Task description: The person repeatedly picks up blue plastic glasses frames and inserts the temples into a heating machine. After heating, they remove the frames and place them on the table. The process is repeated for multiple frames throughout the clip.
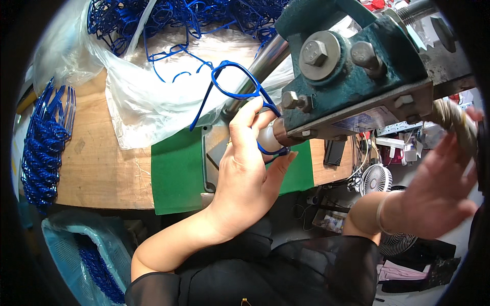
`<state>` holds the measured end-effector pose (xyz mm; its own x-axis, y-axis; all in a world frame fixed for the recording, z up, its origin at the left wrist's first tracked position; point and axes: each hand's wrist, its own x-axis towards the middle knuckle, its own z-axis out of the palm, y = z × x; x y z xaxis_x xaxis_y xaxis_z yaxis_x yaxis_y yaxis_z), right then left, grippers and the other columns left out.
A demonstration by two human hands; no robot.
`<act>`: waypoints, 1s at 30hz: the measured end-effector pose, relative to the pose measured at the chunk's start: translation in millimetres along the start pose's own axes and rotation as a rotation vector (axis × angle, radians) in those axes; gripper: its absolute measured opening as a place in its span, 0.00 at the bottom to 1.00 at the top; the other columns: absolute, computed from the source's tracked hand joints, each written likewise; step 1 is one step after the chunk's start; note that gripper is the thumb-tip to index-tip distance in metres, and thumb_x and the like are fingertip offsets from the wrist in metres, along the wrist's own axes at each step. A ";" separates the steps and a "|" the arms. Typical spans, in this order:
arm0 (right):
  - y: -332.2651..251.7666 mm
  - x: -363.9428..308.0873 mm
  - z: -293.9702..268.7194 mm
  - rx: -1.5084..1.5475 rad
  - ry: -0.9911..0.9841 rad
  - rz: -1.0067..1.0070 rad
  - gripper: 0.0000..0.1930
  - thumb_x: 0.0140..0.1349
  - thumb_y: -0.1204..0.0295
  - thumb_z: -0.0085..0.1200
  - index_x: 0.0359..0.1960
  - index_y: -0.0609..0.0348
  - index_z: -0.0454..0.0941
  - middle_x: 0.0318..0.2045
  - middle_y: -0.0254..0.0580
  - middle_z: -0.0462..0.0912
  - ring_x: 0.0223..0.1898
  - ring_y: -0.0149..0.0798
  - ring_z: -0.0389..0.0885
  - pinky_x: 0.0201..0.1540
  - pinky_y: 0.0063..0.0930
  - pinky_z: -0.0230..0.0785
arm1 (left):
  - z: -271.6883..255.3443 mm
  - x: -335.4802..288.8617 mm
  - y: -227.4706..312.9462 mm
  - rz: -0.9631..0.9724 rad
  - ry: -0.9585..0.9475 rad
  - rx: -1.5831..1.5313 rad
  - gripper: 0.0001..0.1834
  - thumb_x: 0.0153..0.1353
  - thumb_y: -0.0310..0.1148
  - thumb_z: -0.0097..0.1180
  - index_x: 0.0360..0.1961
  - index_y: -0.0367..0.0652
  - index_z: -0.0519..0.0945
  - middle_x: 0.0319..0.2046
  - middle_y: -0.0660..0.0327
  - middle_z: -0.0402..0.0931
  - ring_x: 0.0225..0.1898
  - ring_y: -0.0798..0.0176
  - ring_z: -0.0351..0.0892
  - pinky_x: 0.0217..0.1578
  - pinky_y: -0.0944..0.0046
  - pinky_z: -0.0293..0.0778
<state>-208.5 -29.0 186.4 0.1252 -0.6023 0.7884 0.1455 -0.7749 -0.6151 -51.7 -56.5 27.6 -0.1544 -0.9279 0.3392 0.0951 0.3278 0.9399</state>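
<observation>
Pinching a blue glasses frame (pixel 240 96) (probably light, bendy; grip the rim), left hand (pixel 244 178) near the desk's (pixel 102 173) front edge; right hand (pixel 429 196) spread beside the lever (pixel 451 118).

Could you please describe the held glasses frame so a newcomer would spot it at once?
Find the large green metal machine at upper right. At its lower left end, the left hand holds one blue glasses frame; unlike the blue heap at the top and blue stack at far left, it alone is held.
</observation>
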 end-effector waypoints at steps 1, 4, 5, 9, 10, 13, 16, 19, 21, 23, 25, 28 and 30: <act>18.1 -17.2 -6.3 -0.218 0.249 -0.114 0.32 0.55 0.58 0.44 0.56 0.72 0.57 0.53 0.54 0.65 0.53 0.47 0.63 0.59 0.43 0.46 | 1.4 -0.5 -0.8 0.009 -0.020 0.014 0.38 0.49 0.15 0.53 0.58 0.37 0.46 0.48 0.51 0.63 0.46 0.64 0.68 0.39 0.70 0.72; 86.4 -107.3 -26.4 -0.935 0.002 0.316 0.18 0.52 0.70 0.51 0.43 0.66 0.69 0.41 0.45 0.72 0.42 0.37 0.69 0.45 0.29 0.61 | -13.6 -13.3 5.1 0.025 0.031 0.112 0.40 0.48 0.15 0.54 0.59 0.38 0.45 0.52 0.50 0.61 0.51 0.59 0.65 0.44 0.67 0.72; 104.9 -140.1 -28.6 -1.032 -0.123 0.508 0.13 0.51 0.74 0.54 0.39 0.65 0.73 0.37 0.43 0.74 0.38 0.34 0.72 0.40 0.24 0.66 | -17.5 -17.8 7.7 -0.008 0.053 -0.081 0.41 0.48 0.15 0.54 0.59 0.40 0.45 0.53 0.48 0.60 0.50 0.61 0.66 0.43 0.68 0.73; 157.8 -215.0 -40.9 -1.108 -0.241 0.646 0.15 0.51 0.75 0.53 0.42 0.62 0.72 0.42 0.47 0.73 0.42 0.45 0.72 0.45 0.32 0.66 | -41.8 -43.2 4.2 -0.291 0.053 -0.470 0.40 0.47 0.11 0.51 0.57 0.43 0.44 0.50 0.44 0.62 0.27 0.74 0.70 0.30 0.77 0.68; 162.0 -215.5 -41.3 -1.189 -0.292 0.587 0.16 0.51 0.75 0.52 0.43 0.63 0.71 0.43 0.48 0.72 0.43 0.47 0.71 0.46 0.33 0.66 | -42.2 -44.8 1.2 -0.289 0.074 -0.496 0.41 0.46 0.11 0.52 0.57 0.44 0.44 0.49 0.44 0.62 0.26 0.74 0.69 0.30 0.77 0.67; 179.0 -204.1 -38.5 -1.292 -0.386 0.527 0.17 0.53 0.77 0.49 0.47 0.65 0.68 0.45 0.46 0.70 0.40 0.46 0.70 0.43 0.32 0.67 | -42.1 -49.5 -1.8 -0.207 0.066 -0.447 0.42 0.46 0.12 0.53 0.57 0.44 0.44 0.48 0.44 0.63 0.26 0.74 0.69 0.29 0.77 0.67; 202.8 -204.9 -48.0 -1.383 -0.462 0.535 0.18 0.52 0.78 0.46 0.47 0.64 0.67 0.44 0.45 0.70 0.37 0.45 0.71 0.40 0.33 0.68 | -42.0 -54.1 -4.4 -0.170 0.019 -0.485 0.37 0.51 0.17 0.51 0.57 0.44 0.44 0.48 0.43 0.62 0.25 0.73 0.69 0.29 0.75 0.68; 206.9 -201.2 -48.3 -1.465 -0.550 0.591 0.19 0.50 0.80 0.44 0.48 0.64 0.66 0.44 0.45 0.70 0.36 0.45 0.71 0.39 0.33 0.68 | -46.0 -57.2 -5.5 -0.237 0.042 -0.570 0.30 0.58 0.23 0.46 0.57 0.43 0.44 0.47 0.42 0.63 0.25 0.71 0.70 0.30 0.73 0.70; 200.5 -205.2 -47.6 -1.446 -0.518 0.540 0.20 0.48 0.81 0.44 0.47 0.64 0.67 0.44 0.44 0.70 0.36 0.45 0.71 0.39 0.32 0.68 | -50.1 -61.3 2.4 -0.332 0.108 -0.523 0.31 0.57 0.22 0.46 0.57 0.42 0.45 0.47 0.42 0.64 0.25 0.69 0.71 0.31 0.72 0.71; 175.9 -210.1 -38.8 -1.383 -0.505 0.565 0.19 0.48 0.81 0.44 0.46 0.65 0.68 0.44 0.44 0.70 0.37 0.45 0.71 0.40 0.31 0.68 | -56.3 -64.1 6.2 -0.383 0.108 -0.508 0.31 0.55 0.20 0.46 0.57 0.41 0.46 0.47 0.42 0.65 0.30 0.65 0.75 0.35 0.69 0.72; 155.9 -209.8 -33.1 -1.299 -0.476 0.586 0.16 0.51 0.79 0.46 0.44 0.65 0.69 0.43 0.46 0.71 0.37 0.45 0.72 0.42 0.31 0.67 | -53.9 -60.7 15.3 -0.430 0.108 -0.508 0.39 0.51 0.18 0.50 0.60 0.42 0.43 0.47 0.44 0.65 0.36 0.59 0.77 0.36 0.67 0.74; 144.8 -197.6 -43.5 -1.175 -0.268 0.636 0.15 0.53 0.77 0.48 0.44 0.64 0.69 0.41 0.49 0.72 0.37 0.45 0.72 0.42 0.31 0.66 | -45.1 -54.9 15.2 -0.377 0.071 -0.581 0.39 0.50 0.22 0.52 0.60 0.42 0.45 0.47 0.44 0.64 0.40 0.52 0.76 0.36 0.58 0.78; 149.6 -189.2 -52.1 -1.104 -0.147 0.637 0.08 0.53 0.75 0.51 0.35 0.63 0.72 0.31 0.47 0.74 0.31 0.43 0.73 0.35 0.29 0.67 | -47.3 -52.6 9.1 -0.519 -0.031 -0.863 0.25 0.56 0.29 0.50 0.52 0.41 0.53 0.46 0.42 0.64 0.40 0.49 0.76 0.34 0.53 0.79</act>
<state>-261.5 -41.0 -54.2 -0.0107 -0.9516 0.3071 -0.8580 -0.1490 -0.4916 3.8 -13.1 16.6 -0.4033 -0.9105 -0.0918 0.6865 -0.3674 0.6275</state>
